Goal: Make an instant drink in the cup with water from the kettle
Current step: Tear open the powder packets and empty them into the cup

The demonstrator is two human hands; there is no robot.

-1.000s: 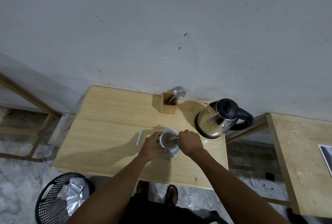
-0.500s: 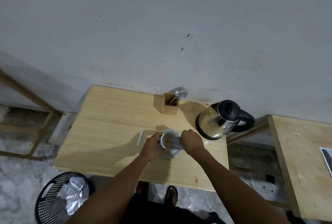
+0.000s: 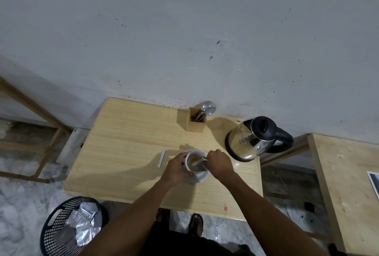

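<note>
We are seeing the white cup [image 3: 193, 162] sitting on its saucer [image 3: 202, 177] near the front of the wooden table [image 3: 127, 143], with brownish liquid inside. The left hand [image 3: 177, 170] is wrapping around the cup's side, while the right hand [image 3: 218, 163] is closing on a spoon [image 3: 198, 161] dipping into the cup. The kettle [image 3: 253, 138] is standing to the right, apart from both hands.

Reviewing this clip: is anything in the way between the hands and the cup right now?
Nothing visible. The left hand is wrapped around the side of the cup, which stands on its saucer, and the right hand holds a spoon whose end dips into the cup. The kettle stands apart, to the right.
</note>
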